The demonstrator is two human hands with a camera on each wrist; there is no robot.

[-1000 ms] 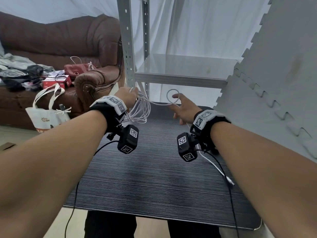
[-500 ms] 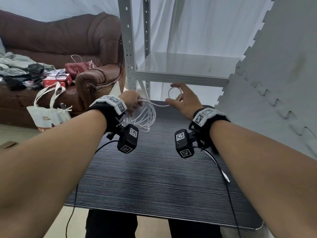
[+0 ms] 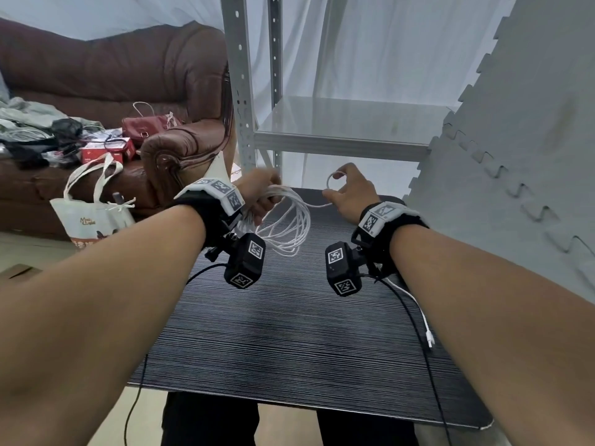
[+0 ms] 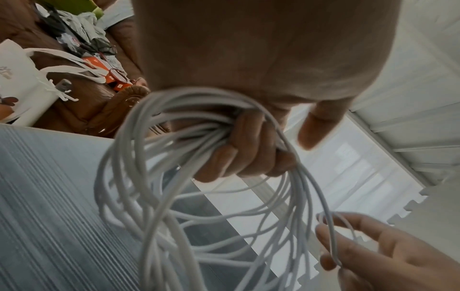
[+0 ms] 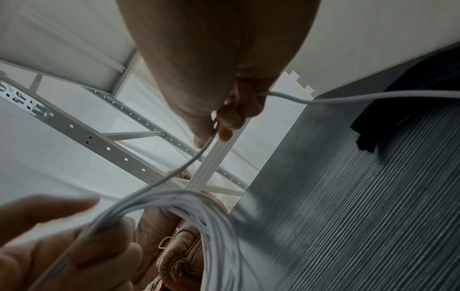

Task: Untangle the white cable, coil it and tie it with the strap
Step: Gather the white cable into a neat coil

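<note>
My left hand (image 3: pixel 262 196) grips the top of a coil of white cable (image 3: pixel 289 225) above the far end of the black table (image 3: pixel 289 333); its loops hang down below the fist. In the left wrist view the fingers (image 4: pixel 245 149) curl round the bundled cable (image 4: pixel 159 206). A single strand runs from the coil to my right hand (image 3: pixel 346 196), which pinches a small loop of the cable (image 3: pixel 333 181). The right wrist view shows the strand (image 5: pixel 189 163) leaving the fingers (image 5: pixel 229 120) toward the coil (image 5: pixel 219 226). The free cable end with its plug (image 3: pixel 429 341) lies on the table under my right forearm. No strap is visible.
A grey metal shelf rack (image 3: pixel 322 136) stands just beyond the table. Grey foam mats (image 3: pixel 515 156) lean at the right. A brown sofa (image 3: pixel 128 91) with clutter and a white tote bag (image 3: pixel 93 210) are at the left. Black camera leads hang from both wrists.
My left hand has swung the coil rightward and lower, closer to the right hand. My right hand moved slightly forward and up with its small loop, shortening the strand between them.
</note>
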